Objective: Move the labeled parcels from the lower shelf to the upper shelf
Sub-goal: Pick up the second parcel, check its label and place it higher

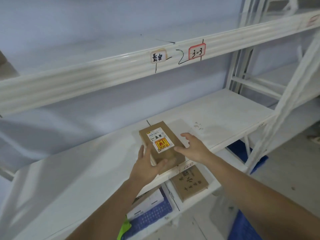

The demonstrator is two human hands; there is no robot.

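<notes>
Head view: a brown cardboard parcel point(161, 146) lies flat on the white middle shelf point(216, 116), close to its front edge, with a white shipping label point(160, 140) facing up that carries black handwriting and an orange-and-yellow sticker. The left hand point(147, 166) is at the parcel's near left corner, fingers running up along its left side and the thumb laid over the near end of the top face, so it grasps the parcel. The right hand point(193, 146) is spread wide and loose just beside the parcel's right edge; its thumb tip reaches the edge near the label, the other fingers are splayed above the shelf, and it grips nothing. Above, the front beam of the next shelf point(103, 78) bears a tag with handwritten characters point(158, 56) and a red-bordered tag reading 3-3 point(197, 51). Below the middle shelf, on a lower level, another brown box point(189, 182) with dark printed characters lies flat, and to its left a white carton point(149, 203) sits in a blue perforated crate point(152, 217).
</notes>
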